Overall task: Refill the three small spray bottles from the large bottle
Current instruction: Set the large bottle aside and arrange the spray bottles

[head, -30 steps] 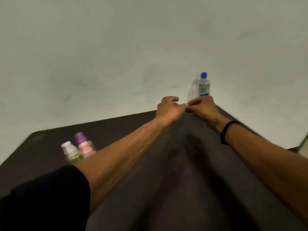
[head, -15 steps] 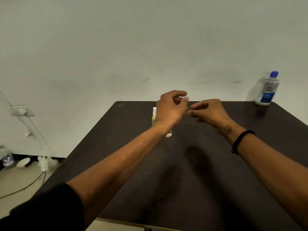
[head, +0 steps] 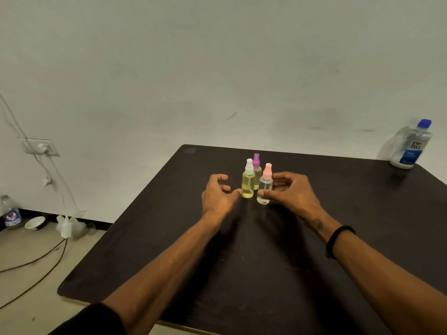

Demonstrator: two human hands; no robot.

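Note:
Three small spray bottles stand close together on the dark table (head: pixel 377 213). One has a white cap and yellow liquid (head: pixel 248 183). One has a pink cap and a clear body (head: pixel 266 180). A purple-capped one (head: pixel 256 162) stands behind them. My left hand (head: pixel 219 194) sits just left of the yellow bottle with loosely curved fingers, its thumb tip at the bottle's base. My right hand (head: pixel 294 192) is just right of the pink-capped bottle, thumb against its front and fingers beside it, not closed round it. The large blue-capped bottle (head: pixel 412 146) stands at the table's far right corner.
A wall runs behind the table. On the floor at left lie cables (head: pixel 43 259), a white bowl (head: pixel 35 223), a plastic bottle (head: pixel 9 211) and some clear containers (head: pixel 70 224). A socket plate (head: pixel 40 147) hangs on the wall.
Both hands have dropped from meeting in the air to flank the small bottles, which now show as a group of three. The view has shifted left and down.

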